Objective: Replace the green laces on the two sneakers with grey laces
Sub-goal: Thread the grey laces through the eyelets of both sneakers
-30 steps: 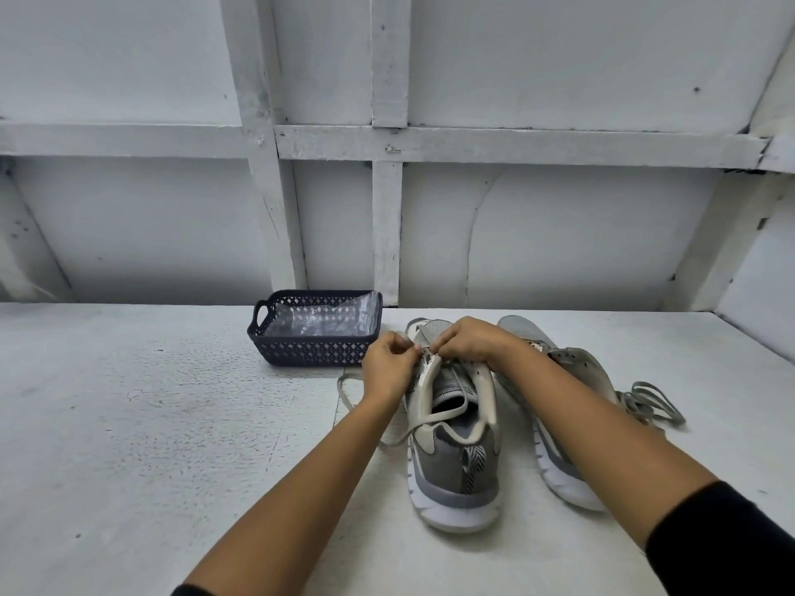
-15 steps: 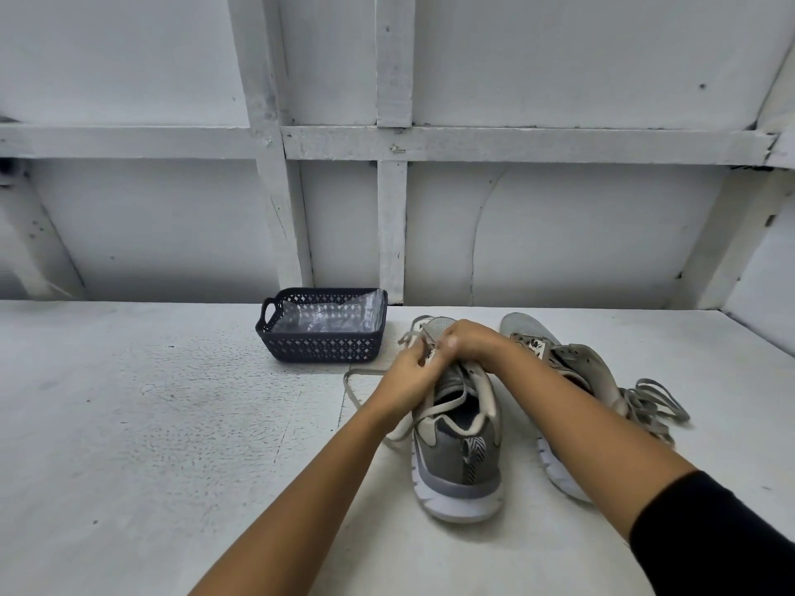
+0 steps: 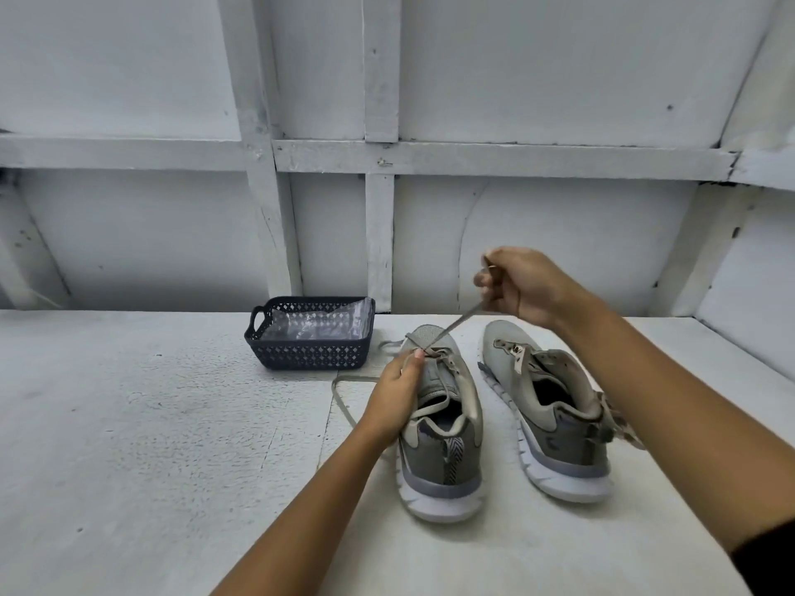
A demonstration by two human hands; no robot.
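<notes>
Two grey-green sneakers stand side by side on the white table, toes away from me. My left hand (image 3: 398, 391) presses on the left sneaker (image 3: 443, 445) at its eyelets, thumb at the lace crossing. My right hand (image 3: 516, 286) is raised above the toe, pinching one end of a lace (image 3: 451, 329) that runs taut down to the eyelets. The lace's other end (image 3: 342, 397) trails loose on the table to the left. The right sneaker (image 3: 546, 406) has no lace through its eyelets. A bundle of loose laces (image 3: 619, 419) lies behind my right forearm, partly hidden.
A dark plastic basket (image 3: 309, 352) with a clear plastic bag inside stands at the back, left of the sneakers. A white panelled wall (image 3: 378, 234) closes the table's far edge. Bare table surface (image 3: 129, 445) stretches to the left.
My right hand has lifted up and to the right from the left sneaker's eyelets, drawing the lace taut. My left hand stays on the sneaker. The right sneaker is now uncovered.
</notes>
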